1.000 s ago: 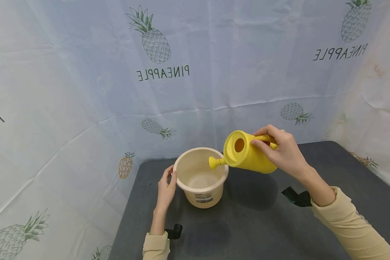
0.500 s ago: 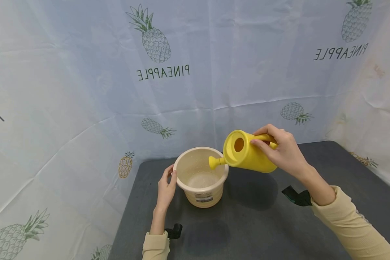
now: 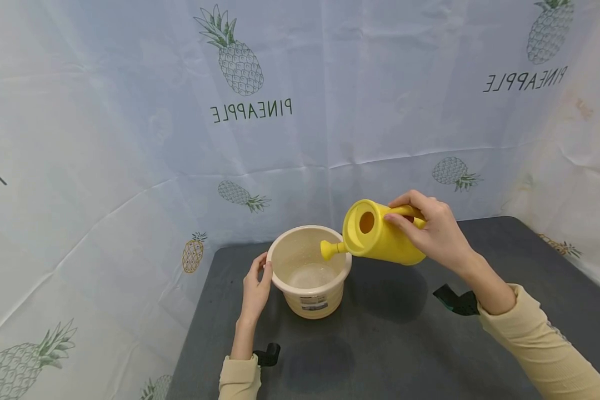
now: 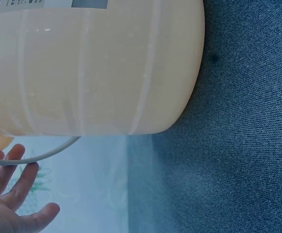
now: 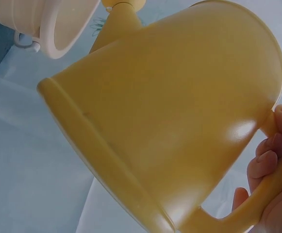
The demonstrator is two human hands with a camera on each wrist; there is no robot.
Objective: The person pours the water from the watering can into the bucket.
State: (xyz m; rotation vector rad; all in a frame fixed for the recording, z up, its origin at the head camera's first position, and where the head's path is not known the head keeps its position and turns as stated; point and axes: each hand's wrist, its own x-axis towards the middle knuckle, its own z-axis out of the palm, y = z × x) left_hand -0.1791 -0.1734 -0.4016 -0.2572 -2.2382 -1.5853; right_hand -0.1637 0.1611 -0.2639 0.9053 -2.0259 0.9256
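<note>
On the dark table stands a cream plastic bucket (image 3: 290,303), upright, with a paper label on its front. My left hand (image 3: 254,291) touches its left rim; the left wrist view shows the fingers (image 4: 20,191) spread loosely by the thin bail handle (image 4: 53,152). My right hand (image 3: 437,233) grips the handle of a yellow watering can (image 3: 392,241). The can is tipped left, its spout (image 3: 332,250) reaching over the right rim into the bucket. Small bubbles and ripples show in shallow water (image 3: 311,275) at the bottom.
The dark table (image 3: 405,355) ends at a pale curtain (image 3: 370,111) printed with pineapples, which hangs behind and along both sides. Black wrist straps (image 3: 267,355) show at the cuffs of both cream sleeves (image 3: 535,339).
Ripples and bubbles at the bucket's bottom have become more visible. The watering can has shifted very slightly left; both hands otherwise keep their places.
</note>
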